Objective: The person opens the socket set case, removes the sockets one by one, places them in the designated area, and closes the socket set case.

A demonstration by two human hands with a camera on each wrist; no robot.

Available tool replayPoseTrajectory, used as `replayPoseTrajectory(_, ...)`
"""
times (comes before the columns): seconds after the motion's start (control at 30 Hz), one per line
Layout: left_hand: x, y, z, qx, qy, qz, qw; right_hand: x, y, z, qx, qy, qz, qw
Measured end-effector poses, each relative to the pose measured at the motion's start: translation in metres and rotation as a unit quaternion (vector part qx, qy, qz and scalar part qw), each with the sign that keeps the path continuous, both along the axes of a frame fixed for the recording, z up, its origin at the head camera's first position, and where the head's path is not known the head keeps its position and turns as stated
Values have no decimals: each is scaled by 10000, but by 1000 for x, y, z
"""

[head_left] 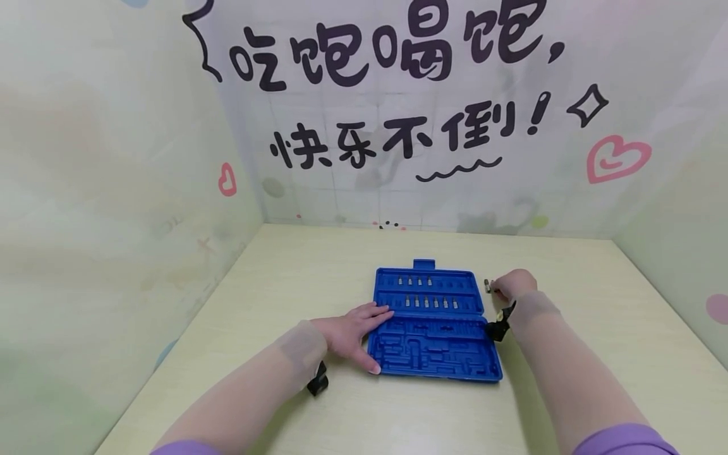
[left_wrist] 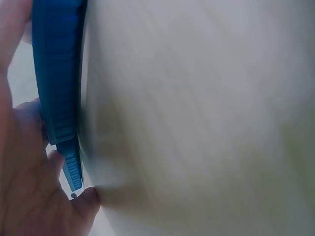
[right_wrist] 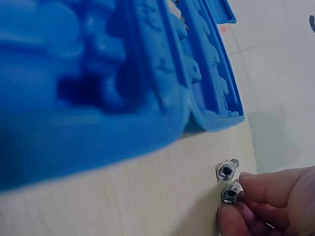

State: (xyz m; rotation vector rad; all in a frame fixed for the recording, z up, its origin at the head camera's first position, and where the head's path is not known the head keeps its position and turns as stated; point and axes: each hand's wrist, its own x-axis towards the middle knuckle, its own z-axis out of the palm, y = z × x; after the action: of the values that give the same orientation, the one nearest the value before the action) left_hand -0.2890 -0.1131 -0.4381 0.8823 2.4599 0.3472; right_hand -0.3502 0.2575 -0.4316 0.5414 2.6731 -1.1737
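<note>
A blue plastic tool case (head_left: 435, 379) lies unfolded on the table. Several small metal bit sockets (head_left: 426, 302) sit in rows in its far half, while the near half shows only moulded recesses. My left hand (head_left: 348, 335) rests with spread fingers on the case's left side; the left wrist view shows the fingers along the case's blue edge (left_wrist: 59, 73). Beyond the case's right side, my right hand (head_left: 514, 284) pinches one bit socket (right_wrist: 230, 192) between thumb and fingers, at the tabletop. A second bit socket (right_wrist: 227, 170) lies right beside it.
The pale wooden table (head_left: 273, 265) is bounded by a printed back wall (head_left: 352, 196) and side walls. A latch tab (head_left: 423, 264) sticks out from the case's far edge. Black wrist cameras (head_left: 318, 379) hang under both wrists, the right one close to the case.
</note>
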Motion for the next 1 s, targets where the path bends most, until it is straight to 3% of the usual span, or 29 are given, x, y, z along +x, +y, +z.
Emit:
replayPoseTrajectory(0.13, 0, 1, 1, -42, 30, -22, 10000, 3, 5, 4, 174, 45, 218, 9996)
replayPoseTrajectory(0.23, 0, 2, 1, -62, 46, -27, 10000, 6, 3, 8, 148, 298, 311, 9990)
replayPoseTrajectory(0.43, 0, 1, 1, -55, 81, 7, 10000, 9, -35, 14, -400, 1026, 414, 9931)
replayPoseTrajectory(0.57, 1, 0, 0, -18, 69, 6, 10000, 7, -69, 6, -652, 890, 577, 9922)
replayPoseTrajectory(0.63, 0, 1, 0, -2, 54, 9, 10000, 5, -82, 0, -541, 768, 679, 9933)
replayPoseTrajectory(0.8, 1, 1, -1, 35, 30, -31, 10000, -2, -100, -13, 370, 594, 819, 9942)
replayPoseTrajectory(0.87, 1, 1, -1, 39, 32, -48, 10000, -2, -103, -16, 514, 525, 778, 9943)
replayPoseTrajectory(1.0, -1, -1, 0, 10, 53, -33, 10000, -4, -106, -18, 238, 452, 637, 9967)
